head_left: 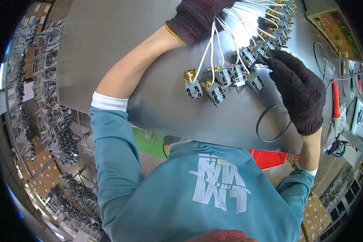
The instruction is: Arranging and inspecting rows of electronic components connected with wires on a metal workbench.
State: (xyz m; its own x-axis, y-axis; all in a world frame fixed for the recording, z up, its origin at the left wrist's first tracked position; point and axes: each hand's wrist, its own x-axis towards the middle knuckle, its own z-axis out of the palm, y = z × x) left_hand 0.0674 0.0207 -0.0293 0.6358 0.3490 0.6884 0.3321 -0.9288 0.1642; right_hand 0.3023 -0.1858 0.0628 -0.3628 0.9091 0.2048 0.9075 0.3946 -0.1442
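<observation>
Roughly midway, the dark-gloved left hand (197, 18) clasped white wires (213, 44); the gloved right hand (298, 90) pinched one grey brass-topped switch (255, 82), four lying beyond.

A row of small grey switch blocks with brass terminals (230, 76) lies on the grey metal bench (121, 36), curving from its middle toward the far right corner. Thin white wires (211, 44) rise from them, apparently gathered at the far end
</observation>
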